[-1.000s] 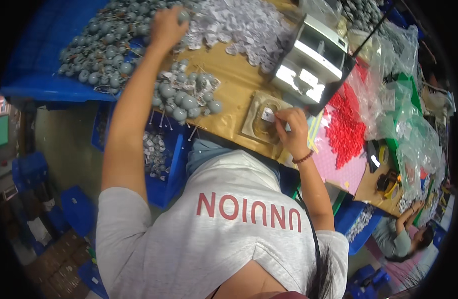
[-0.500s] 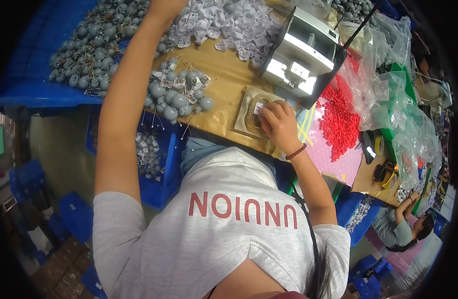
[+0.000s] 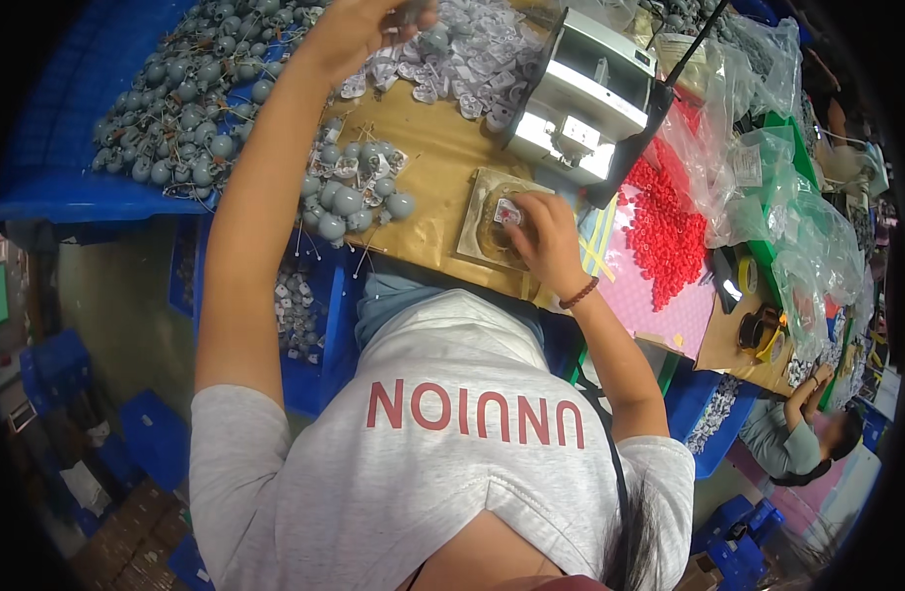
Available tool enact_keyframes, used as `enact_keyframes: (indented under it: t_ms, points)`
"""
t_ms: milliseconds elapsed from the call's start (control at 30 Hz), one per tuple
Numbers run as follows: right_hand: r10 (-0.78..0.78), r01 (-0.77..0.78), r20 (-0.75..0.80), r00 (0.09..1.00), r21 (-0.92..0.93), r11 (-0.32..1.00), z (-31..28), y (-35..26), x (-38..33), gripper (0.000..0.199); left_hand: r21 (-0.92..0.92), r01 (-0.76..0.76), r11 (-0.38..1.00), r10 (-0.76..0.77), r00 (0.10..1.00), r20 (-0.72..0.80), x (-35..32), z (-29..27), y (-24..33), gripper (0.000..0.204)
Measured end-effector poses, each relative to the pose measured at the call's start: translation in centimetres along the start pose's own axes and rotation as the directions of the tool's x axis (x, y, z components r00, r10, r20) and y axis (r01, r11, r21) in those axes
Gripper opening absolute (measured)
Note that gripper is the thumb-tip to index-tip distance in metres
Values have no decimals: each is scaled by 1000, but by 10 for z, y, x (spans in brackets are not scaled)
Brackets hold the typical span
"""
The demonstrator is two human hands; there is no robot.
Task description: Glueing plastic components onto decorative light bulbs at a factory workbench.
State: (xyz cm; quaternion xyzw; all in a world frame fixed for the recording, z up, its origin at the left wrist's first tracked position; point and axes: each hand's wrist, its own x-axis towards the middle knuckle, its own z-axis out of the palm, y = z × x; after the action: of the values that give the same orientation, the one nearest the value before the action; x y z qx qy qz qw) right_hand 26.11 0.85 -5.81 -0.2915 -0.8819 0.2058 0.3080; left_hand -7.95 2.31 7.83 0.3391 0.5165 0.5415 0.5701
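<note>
My left hand (image 3: 366, 34) is raised at the far side, above the heap of small white plastic parts (image 3: 462, 59). Its fingers are curled round a dark grey piece (image 3: 410, 13), partly cut off by the picture's top edge. My right hand (image 3: 549, 236) rests on a square block (image 3: 469, 242) with an oval hollow. Thumb and fingers close on a small white plastic part (image 3: 507, 211), which shows a red spot and sits at the hollow. Left of the block lies a small cluster of grey ball-shaped parts with wires (image 3: 346, 200), some joined to white pieces.
Many wired grey balls (image 3: 181, 103) fill a blue tray (image 3: 88, 192) at the far left. A white bench machine (image 3: 595, 89) stands behind the block. To the right are red parts (image 3: 664, 236), clear bags (image 3: 768, 217) and tape rolls (image 3: 763, 330). Another person (image 3: 789, 438) sits far right.
My left hand has come nearer and to the right, out of the top edge, with a grey piece in its fingers. My right hand has shifted slightly, uncovering more of the white part.
</note>
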Motion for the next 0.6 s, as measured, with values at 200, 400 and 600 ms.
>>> enact_keyframes:
  t_ms: [200, 400, 600]
  points:
    - [-39, 75, -281, 959, 116, 990, -46, -24, 49, 45, 198, -174, 965, 102, 939, 327, -28, 49, -10, 47]
    - [135, -186, 130, 982, 599, 779, -54, -23, 59, 34, 93, -89, 992, 55, 947, 318, -70, 84, -53, 51]
    - [351, -713, 624, 698, 647, 269, -68, -9, 30, 27, 12, -51, 999, 48, 977, 206, -88, 88, -111, 45]
